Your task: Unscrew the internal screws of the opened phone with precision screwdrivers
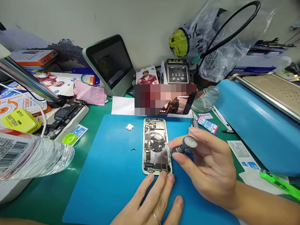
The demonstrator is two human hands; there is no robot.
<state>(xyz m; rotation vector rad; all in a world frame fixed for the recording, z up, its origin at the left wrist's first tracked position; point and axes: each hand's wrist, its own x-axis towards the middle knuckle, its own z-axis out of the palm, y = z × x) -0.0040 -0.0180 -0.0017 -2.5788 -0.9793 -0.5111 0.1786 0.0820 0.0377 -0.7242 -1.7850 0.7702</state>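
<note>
An opened smartphone [157, 147] lies on a blue mat [112, 190], its internal boards and a round dark-and-silver area exposed. My left hand [154, 200] rests at its lower edge with fingers spread, the fingertips touching the frame. In my right hand [211, 165] a small dark screwdriver [185, 144] is pinched between thumb and fingers. It slants down toward the phone's right side; whether its tip touches a screw is too small to tell. Left of the phone lie a small silver metal piece [129, 126] and a tiny dark part [133, 149].
Behind the phone stands a tilted screen [179, 104] showing a partly blurred picture. A smart display [110, 62] and a glass jar [206, 100] are at the back. A plastic bottle [35, 156] juts in from the left; a blue machine [257, 128] fills the right.
</note>
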